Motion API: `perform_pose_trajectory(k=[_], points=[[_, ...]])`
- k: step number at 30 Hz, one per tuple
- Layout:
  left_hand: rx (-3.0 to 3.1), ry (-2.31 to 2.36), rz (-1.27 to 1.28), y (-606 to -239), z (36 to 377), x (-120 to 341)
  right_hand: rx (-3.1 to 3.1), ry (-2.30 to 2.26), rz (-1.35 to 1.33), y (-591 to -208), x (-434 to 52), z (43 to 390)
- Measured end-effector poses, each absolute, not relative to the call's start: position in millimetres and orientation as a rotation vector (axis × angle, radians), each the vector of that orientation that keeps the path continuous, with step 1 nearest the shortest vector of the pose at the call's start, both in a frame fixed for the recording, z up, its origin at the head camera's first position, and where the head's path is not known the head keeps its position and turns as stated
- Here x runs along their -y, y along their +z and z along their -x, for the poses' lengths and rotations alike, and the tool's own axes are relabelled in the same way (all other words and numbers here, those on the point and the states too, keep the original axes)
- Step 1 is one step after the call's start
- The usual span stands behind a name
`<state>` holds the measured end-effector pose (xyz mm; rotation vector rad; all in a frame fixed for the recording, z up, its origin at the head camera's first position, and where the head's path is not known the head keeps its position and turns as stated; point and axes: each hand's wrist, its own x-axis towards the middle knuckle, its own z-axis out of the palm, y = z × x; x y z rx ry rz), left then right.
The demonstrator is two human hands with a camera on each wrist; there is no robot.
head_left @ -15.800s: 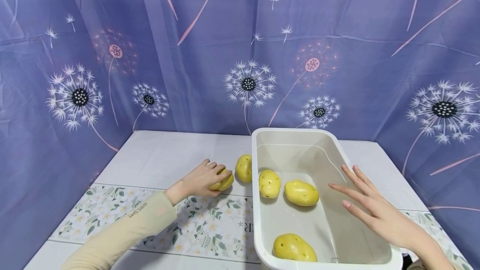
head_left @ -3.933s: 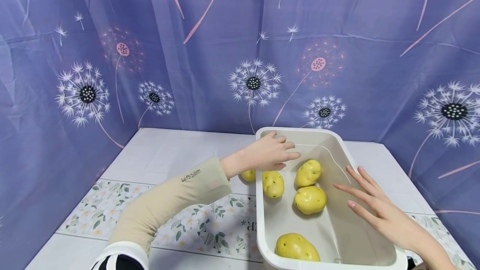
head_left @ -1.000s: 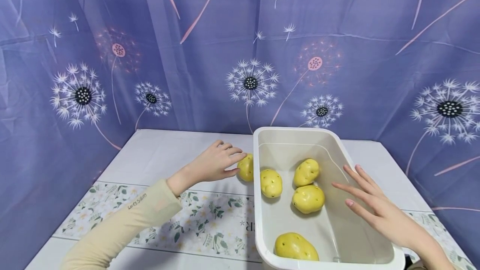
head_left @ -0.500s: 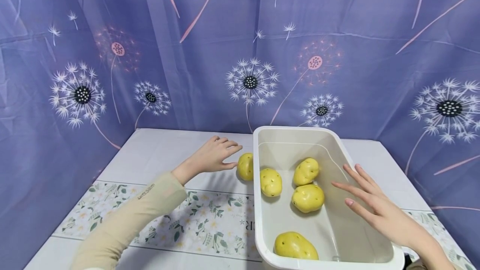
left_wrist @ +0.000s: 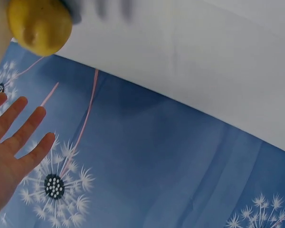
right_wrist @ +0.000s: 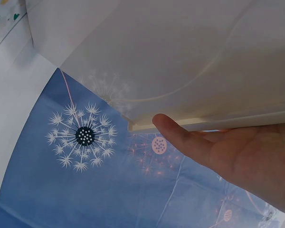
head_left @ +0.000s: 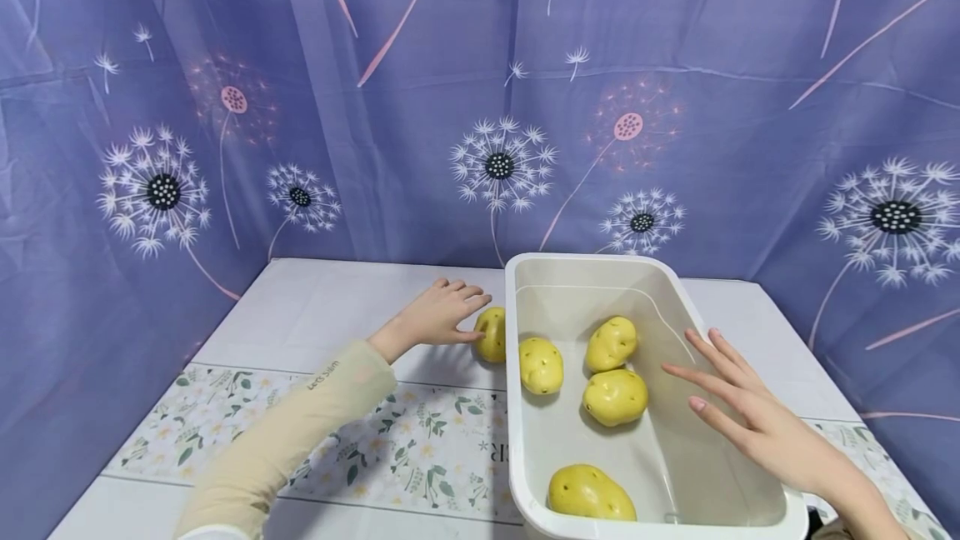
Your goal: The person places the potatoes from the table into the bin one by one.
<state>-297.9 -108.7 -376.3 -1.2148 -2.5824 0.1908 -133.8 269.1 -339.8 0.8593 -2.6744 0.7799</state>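
The one potato point(head_left: 491, 333) left outside the tub lies on the white table point(head_left: 330, 315), just beside the outer left wall of the white plastic tub point(head_left: 512, 407). The left hand point(head_left: 438, 319) is on it now: fingers spread and only lightly bent, their tips touching the potato's top and near side. Half a second ago the hand hovered a little apart from it, and a second ago it had been touching it too, so the hand has lifted and come back down. It is a touch rather than a hold; no finger is wrapped round the potato, though from the head view the underside of the hand is hidden and I cannot be sure the thumb is free. In the left wrist view the potato point(left_wrist: 39, 24) shows at the top corner with blurred fingers beside it.

Inside the tub lie four potatoes: one by the left wall point(head_left: 541, 365), two touching each other near the middle point(head_left: 611, 343) point(head_left: 615, 397), and one at the near end point(head_left: 590, 493). None of these has moved in the last second.

The right hand point(head_left: 750, 423) rests flat against the tub's right rim, fingers straight and splayed, gripping nothing, as it did before; it seems to steady the tub. With the left hand settled on the last potato, a proper grasp looks like the step in hand
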Motion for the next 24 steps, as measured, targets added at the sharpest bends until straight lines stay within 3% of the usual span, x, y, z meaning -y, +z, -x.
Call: perform_pose_trajectory(k=[24], points=[[2.829,0.157,1.162,-416.5,308.1,96.2,2.683,0.775,-0.861,-338.9,-268.4,134.4]])
